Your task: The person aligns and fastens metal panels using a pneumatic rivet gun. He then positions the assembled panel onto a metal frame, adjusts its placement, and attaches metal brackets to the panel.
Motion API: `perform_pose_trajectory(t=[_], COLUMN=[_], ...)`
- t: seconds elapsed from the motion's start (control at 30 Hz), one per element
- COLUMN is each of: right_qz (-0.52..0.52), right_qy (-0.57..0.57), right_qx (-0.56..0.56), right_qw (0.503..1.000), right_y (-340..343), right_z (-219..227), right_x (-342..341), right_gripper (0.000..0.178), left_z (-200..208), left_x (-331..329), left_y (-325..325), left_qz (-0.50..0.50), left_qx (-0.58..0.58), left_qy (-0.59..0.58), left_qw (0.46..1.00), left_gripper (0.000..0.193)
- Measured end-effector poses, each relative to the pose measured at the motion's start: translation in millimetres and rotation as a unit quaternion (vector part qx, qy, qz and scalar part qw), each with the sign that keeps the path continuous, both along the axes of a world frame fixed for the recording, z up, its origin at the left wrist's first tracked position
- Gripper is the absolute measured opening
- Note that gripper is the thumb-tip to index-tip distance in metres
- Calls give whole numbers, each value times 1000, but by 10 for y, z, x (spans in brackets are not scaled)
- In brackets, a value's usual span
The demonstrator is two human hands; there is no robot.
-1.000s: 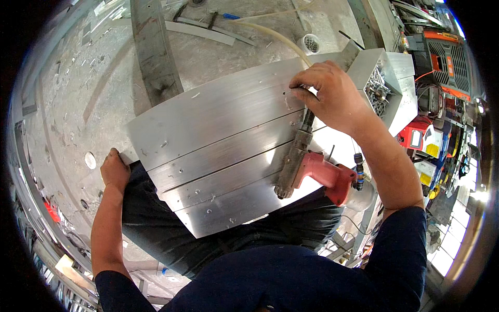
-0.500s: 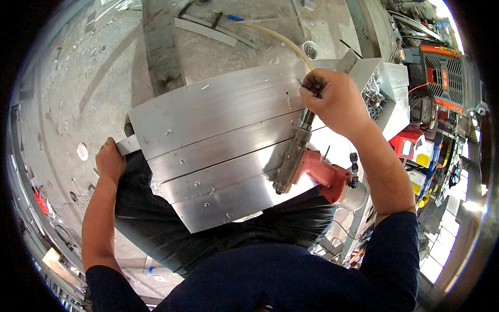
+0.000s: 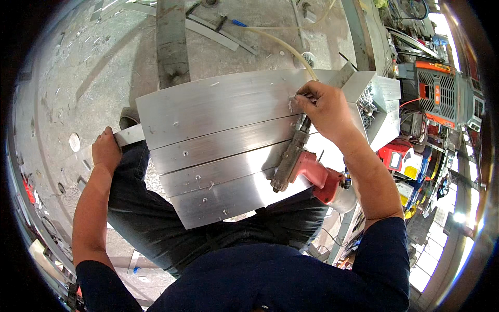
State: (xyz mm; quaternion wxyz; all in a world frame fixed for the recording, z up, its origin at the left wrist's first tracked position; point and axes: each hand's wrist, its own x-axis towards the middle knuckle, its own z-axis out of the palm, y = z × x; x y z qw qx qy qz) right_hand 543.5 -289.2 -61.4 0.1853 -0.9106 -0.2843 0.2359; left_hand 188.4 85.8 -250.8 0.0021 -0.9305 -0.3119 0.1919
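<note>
- Right hand (image 3: 326, 106), toward 2 o'clock, covers the nose tip of the red riveting tool (image 3: 309, 169); anything between its thumb and forefinger is too small to make out.
- One flat metal bar (image 3: 130, 136) runs out of sight beneath the metal strips (image 3: 223, 114), whose support is hidden; glare whitens them toward 4 o'clock, and the dark lens rim cuts off the shop clutter at 3 o'clock.
- Fingers of the right hand curl in toward the thumb over the strips' upper edge; whether they meet or pinch something, I cannot tell.
- At 9 o'clock the left hand (image 3: 106, 149) is clamped on the outer end of the bar.
- Brushed, silvery and long, the strips lie side by side at the centre, above dark trousers (image 3: 145, 218), with narrow seams between them and small round fasteners near their left ends.
- Just off centre, between 3 and 4 o'clock, the tool rests on the strips, its scuffed dark barrel slanting toward 1 o'clock.
- Angular sheet-metal walls form a box (image 3: 358, 85) at 2 o'clock, heaped with slim, shiny loose pieces (image 3: 367, 108).
- Pale and flexible, a hose (image 3: 289, 48) curves from 12 o'clock toward the right hand.
</note>
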Motion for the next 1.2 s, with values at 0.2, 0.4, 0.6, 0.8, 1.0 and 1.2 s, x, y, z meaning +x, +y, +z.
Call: perform_pose_trajectory(t=[0.2, 0.4, 0.6, 0.8, 1.0, 1.2], right_qz=[121, 59, 119, 111, 67, -55], right_qy=[-102, -140, -9, -65, -115, 27], right_qx=[-34, -20, -276, -366, -236, 42], right_qw=[987, 988, 954, 922, 963, 997], right_y=[-23, -10, -400, -730, -831, -792], right_z=[-26, 120, 476, 149, 287, 890], right_x=[-2, -185, -758, -1183, -1304, -951], right_gripper=[18, 33, 59, 81, 62, 25], left_z=[9, 28, 39, -7, 15, 50], left_x=[8, 29, -2, -15, -33, -26], left_y=[2, -20, -14, 12, -12, -17], left_qz=[-3, -2, 13, -4, -15, -11], left_qx=[2, -7, -9, -15, -21, -18], left_qy=[-4, 1, 1, -27, -50, -40], left_qw=[1000, 1000, 1000, 1000, 998, 999], left_gripper=[20, 22, 23, 19, 16, 17])
